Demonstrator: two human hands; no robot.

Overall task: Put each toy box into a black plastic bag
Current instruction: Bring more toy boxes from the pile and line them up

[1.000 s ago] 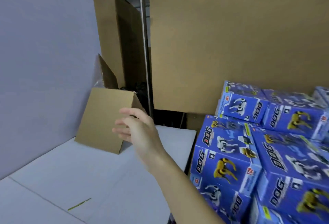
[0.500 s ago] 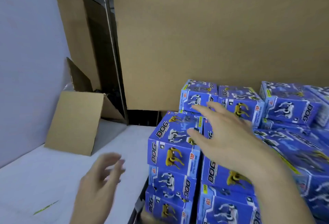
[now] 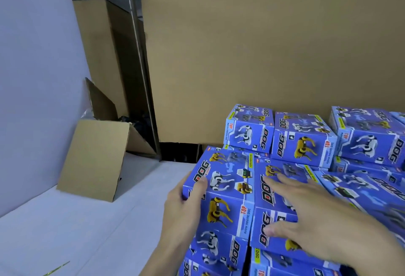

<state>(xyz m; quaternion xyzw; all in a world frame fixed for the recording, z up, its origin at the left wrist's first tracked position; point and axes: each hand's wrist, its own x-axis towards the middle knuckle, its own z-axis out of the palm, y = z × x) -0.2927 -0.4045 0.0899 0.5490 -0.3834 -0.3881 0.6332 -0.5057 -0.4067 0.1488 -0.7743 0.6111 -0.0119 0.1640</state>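
- Your left hand (image 3: pixel 186 203) has its grip on the near left corner of the top toy box (image 3: pixel 221 190): the thumb lies over the top face and the fingers wrap the left side wall.
- Your right hand (image 3: pixel 306 216) is spread flat, fingers straight, resting on the neighbouring box (image 3: pixel 278 201) just right of that grip. It holds nothing.
- The gripped box sits at the left end of the stack of blue boxes (image 3: pixel 306 142), touching its right neighbour and resting on another box beneath.
- A one-corner hold is the main risk, I judge. If you lift from there alone, the box may twist and slip out of your fingers, or its thin card wall may buckle.
- The boxes are packed tightly. Dragging yours sideways could pull the neighbour along or shift the column under it, which stands right at the edge beside the white table (image 3: pixel 98 221).
- Keeping the right palm pressed down should steady the neighbour, but if it leans too hard the whole stack could tilt away from your grip.
- No black plastic bag can be picked out for certain. Something dark shows inside the open cardboard carton (image 3: pixel 94 161), well left of your grip, but I cannot tell what it is.
- Lifting before a bag is ready would leave you with the box in one hand.
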